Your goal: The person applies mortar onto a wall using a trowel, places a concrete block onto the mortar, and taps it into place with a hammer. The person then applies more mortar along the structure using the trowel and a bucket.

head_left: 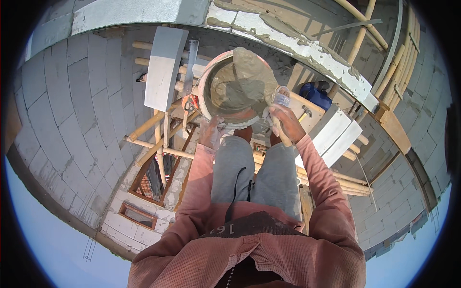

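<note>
Your left hand [208,133] is gripping the bucket [202,94] nearside, your right hand [289,122] a handle [285,139], apparently scooping mortar [250,72]; lifting needs levelness.

Mortar [249,79] grey-brown; bucket [203,91] pale red; saw handle [190,103] orange; pants [233,168] grey; shirt [297,254] dusty pink; block [162,79] white; bamboo [144,127] tan; wall [67,110] grey, dark-jointed; sky [67,240] blue.

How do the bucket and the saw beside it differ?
Shape: the bucket is wide and round, while the saw is long and narrow.
Colour: the bucket's rim is pale and smeared, while the saw has a bright orange handle.
Contact: the left hand is at the bucket's near rim, while neither hand touches the saw.
Shared: both are in front of the person.
</note>
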The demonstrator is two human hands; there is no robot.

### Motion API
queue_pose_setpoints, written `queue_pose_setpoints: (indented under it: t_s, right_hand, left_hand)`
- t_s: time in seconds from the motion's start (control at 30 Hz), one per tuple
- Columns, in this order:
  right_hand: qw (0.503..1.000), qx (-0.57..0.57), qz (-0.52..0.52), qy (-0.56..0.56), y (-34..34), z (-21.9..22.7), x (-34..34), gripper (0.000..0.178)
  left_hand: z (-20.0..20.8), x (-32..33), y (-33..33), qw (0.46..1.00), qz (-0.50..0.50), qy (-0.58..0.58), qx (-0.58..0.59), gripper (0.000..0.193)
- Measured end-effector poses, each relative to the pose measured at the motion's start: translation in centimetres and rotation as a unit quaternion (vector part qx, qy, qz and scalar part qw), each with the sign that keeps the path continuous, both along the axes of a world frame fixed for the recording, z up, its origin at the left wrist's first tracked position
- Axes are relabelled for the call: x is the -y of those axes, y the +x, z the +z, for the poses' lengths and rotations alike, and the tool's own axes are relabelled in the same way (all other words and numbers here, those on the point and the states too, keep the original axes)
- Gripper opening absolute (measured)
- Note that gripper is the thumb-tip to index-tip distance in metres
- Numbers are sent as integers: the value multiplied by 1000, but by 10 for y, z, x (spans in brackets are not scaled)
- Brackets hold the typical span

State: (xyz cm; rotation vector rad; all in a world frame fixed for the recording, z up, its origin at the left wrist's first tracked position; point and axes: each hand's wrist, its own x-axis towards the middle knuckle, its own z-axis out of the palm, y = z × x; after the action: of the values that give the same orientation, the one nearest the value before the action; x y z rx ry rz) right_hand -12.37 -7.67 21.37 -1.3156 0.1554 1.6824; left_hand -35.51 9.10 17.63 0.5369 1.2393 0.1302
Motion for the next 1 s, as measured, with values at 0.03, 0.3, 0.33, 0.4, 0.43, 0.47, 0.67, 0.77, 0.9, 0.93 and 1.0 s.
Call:
queue_pose_setpoints:
  t_s: [0.03, 0.3, 0.33, 0.4, 0.43, 0.47, 0.67, 0.77, 0.9, 0.93, 1.0]
  right_hand:
    - [998, 8, -40, 46, -4, 3, -23, 36]
    - [937, 277, -172, 121, -76, -86, -227, 39]
    - [934, 301, -151, 121, -84, -74, -252, 40]
    - [887, 434, -116, 103, -91, -52, -290, 46]
    - [837, 533, -102, 78, -97, -42, -307, 48]
    - [727, 680, -82, 49, -106, -40, -315, 50]
    - [890, 391, -227, 57, -118, 44, -333, 23]
    - [892, 401, -199, 56, -142, 65, -331, 28]
    - [912, 336, -219, 89, -155, 78, -285, 34]
    - [912, 337, -217, 89, -155, 66, -287, 34]
    - [925, 224, -303, 49, -143, 32, -299, 36]
  left_hand:
    - [-5, -4, -12, 1000, 21, -16, -14, 26]
    - [7, -27, -71, 990, 55, 2, -127, 13]
    - [11, -31, -88, 988, 63, 8, -140, 14]
    - [16, -32, -117, 987, 61, 10, -150, 15]
    - [12, -34, -136, 989, 66, -17, -130, 14]
    - [11, -34, -143, 990, 71, -47, -110, 13]
    - [33, -30, -137, 983, 108, -48, -137, 9]
    - [31, -32, -133, 984, 109, -58, -127, 9]
    - [35, -21, -146, 980, 127, -86, -127, 9]
    - [36, -16, -150, 978, 132, -96, -128, 10]
    - [43, -2, -162, 974, 149, -111, -129, 10]
